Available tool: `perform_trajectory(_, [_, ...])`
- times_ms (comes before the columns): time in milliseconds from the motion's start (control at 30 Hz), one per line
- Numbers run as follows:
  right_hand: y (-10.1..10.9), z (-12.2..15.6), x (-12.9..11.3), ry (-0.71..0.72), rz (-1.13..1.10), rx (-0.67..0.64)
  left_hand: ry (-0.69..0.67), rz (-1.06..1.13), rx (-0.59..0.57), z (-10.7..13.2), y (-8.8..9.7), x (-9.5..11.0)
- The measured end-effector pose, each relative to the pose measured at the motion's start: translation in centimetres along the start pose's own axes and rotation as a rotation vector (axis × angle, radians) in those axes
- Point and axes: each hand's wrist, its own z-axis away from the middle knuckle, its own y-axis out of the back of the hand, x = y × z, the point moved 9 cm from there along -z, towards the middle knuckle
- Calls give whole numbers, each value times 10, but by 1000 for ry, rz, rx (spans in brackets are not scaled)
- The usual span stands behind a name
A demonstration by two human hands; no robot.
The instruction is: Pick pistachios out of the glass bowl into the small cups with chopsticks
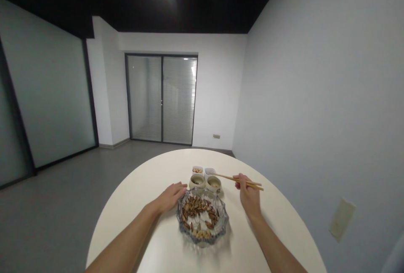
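My right hand (248, 193) grips a pair of wooden chopsticks (225, 177), whose tips reach left to the white square dish (209, 171) at the back right. I cannot make out anything between the tips. Palm down on the table, my left hand (172, 196) has its fingers stretched out beside the left rim of a clear glass bowl (226, 219). Brown shelled-looking seeds (195, 206) lie in that bowl, with paler pieces (202, 234) at its near side. Behind it stand two beige cups, the left cup (193, 185) and the right cup (215, 189), each with a little inside.
A second white square dish (198, 167) with light brown nut-like pieces stands behind the left cup. Everything rests on a round white table (132, 205). A grey-white wall (315, 117) runs along the right, and a glass double door (162, 100) is beyond.
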Motion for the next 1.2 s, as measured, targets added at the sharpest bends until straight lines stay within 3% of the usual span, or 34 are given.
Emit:
perform_trajectory(167, [1, 2, -10, 41, 6, -16, -43, 13, 8, -1, 0, 1])
perform_trajectory(433, [12, 15, -26, 8, -126, 86, -7, 6, 2, 0, 1, -1])
perform_trajectory(667, [-22, 29, -31, -9, -159, -160, -9, 14, -7, 0, -1, -2])
perform_trajectory(967, [-42, 39, -24, -84, -223, -222, 23, 9, -4, 0, -2, -6])
perform_trajectory(1200, [-61, 49, -31, -21, -188, -368, 9, -7, 0, -1, -2, -4])
